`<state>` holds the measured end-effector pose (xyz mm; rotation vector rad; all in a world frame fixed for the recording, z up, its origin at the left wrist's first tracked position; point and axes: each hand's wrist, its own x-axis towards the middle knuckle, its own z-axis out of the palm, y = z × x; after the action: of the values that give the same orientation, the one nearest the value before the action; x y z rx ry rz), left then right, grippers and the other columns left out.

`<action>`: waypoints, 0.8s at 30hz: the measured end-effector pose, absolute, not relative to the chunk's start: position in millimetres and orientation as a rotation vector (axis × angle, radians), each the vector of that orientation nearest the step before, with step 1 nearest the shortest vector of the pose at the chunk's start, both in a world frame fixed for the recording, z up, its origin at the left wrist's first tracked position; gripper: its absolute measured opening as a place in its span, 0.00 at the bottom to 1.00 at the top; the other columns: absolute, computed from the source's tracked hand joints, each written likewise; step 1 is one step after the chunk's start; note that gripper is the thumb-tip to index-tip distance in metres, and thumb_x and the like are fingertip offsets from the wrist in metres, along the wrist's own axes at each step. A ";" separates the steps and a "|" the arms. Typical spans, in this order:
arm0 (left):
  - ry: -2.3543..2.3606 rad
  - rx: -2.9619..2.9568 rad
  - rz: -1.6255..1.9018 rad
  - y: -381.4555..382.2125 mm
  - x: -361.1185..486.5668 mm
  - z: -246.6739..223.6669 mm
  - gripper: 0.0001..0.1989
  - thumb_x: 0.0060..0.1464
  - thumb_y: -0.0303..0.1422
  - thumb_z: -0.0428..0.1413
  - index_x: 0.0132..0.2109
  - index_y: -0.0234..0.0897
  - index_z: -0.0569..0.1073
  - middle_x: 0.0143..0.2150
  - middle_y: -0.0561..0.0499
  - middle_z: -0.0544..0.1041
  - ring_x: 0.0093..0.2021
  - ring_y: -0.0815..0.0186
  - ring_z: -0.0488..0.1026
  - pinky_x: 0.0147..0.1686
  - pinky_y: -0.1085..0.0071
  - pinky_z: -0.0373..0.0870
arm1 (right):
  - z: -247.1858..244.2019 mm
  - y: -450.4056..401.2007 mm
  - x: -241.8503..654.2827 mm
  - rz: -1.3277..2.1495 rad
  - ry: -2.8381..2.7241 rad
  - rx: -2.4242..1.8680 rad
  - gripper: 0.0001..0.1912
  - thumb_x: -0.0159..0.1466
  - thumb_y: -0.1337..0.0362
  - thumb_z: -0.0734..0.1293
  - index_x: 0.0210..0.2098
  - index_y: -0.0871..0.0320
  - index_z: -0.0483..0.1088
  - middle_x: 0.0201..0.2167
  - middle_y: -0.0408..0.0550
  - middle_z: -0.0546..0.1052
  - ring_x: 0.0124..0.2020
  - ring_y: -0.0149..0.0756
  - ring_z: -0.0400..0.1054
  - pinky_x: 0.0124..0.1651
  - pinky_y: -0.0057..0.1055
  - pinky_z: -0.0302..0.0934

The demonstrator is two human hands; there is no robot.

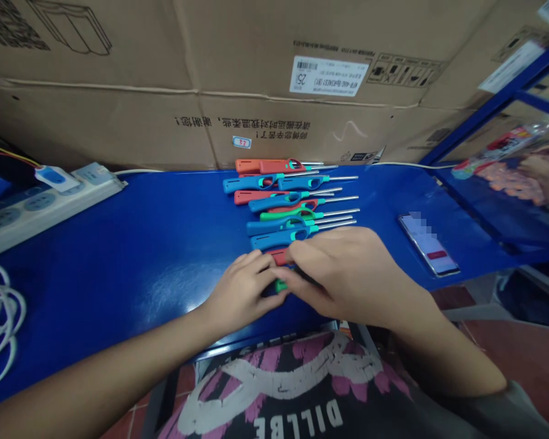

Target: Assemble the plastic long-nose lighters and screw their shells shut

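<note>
Long-nosed gas lighters in blue, red, green and orange lie in an uneven column on the blue table, metal nozzles pointing right. Close to my body, my left hand (244, 288) has its fingers closed at the handle end of a green gas lighter (280, 285), mostly covered by my hands. My right hand (348, 274) is curled in a pinch at the same lighter from the right. Just beyond the fingers, part of a red lighter (279, 256) shows. A blue lighter (279, 239) lies past that one.
Cardboard boxes (256, 73) wall off the back of the table (155, 244). A power strip (50, 204) and coiled white cable (2, 323) lie left. A phone (427, 244) rests right, near a blue metal post (485, 97). Another person's hands (546, 171) are beyond it.
</note>
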<state>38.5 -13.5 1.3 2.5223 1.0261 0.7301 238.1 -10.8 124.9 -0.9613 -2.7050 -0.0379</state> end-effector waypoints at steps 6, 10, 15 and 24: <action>1.008 2.507 0.750 -13.7 37.4 -3.0 0.10 0.64 0.38 0.57 0.46 0.38 0.76 0.44 0.45 0.77 0.45 0.54 0.73 0.43 0.57 0.72 | 127.5 -7.3 234.1 -0.001 -2.727 -0.951 0.16 0.69 0.58 0.59 0.43 0.63 0.73 0.28 0.48 0.77 0.29 0.40 0.70 0.29 0.36 0.50; 1.030 2.519 0.775 -13.6 37.9 -2.7 0.10 0.64 0.39 0.56 0.46 0.38 0.76 0.45 0.45 0.77 0.45 0.53 0.73 0.43 0.57 0.72 | 132.0 -5.1 236.0 0.095 -2.781 -0.863 0.13 0.70 0.63 0.59 0.45 0.62 0.72 0.34 0.49 0.78 0.34 0.39 0.71 0.32 0.35 0.55; 1.012 2.528 0.720 -12.8 38.0 -0.2 0.12 0.63 0.39 0.58 0.49 0.38 0.76 0.46 0.45 0.77 0.47 0.53 0.72 0.45 0.55 0.72 | 134.2 -0.1 239.1 0.024 -2.785 -0.881 0.15 0.71 0.59 0.58 0.42 0.62 0.73 0.31 0.49 0.78 0.33 0.41 0.72 0.35 0.35 0.58; 1.012 2.557 0.721 -12.9 39.0 0.4 0.10 0.63 0.39 0.58 0.46 0.38 0.77 0.47 0.45 0.77 0.45 0.55 0.72 0.43 0.58 0.72 | 139.0 8.9 243.9 -0.069 -2.886 -0.751 0.18 0.71 0.62 0.57 0.52 0.66 0.72 0.44 0.57 0.81 0.41 0.43 0.76 0.38 0.36 0.64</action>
<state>39.0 -12.9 0.4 2.5567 1.0124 0.7213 243.9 8.9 139.0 -0.7515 -2.8858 -0.0695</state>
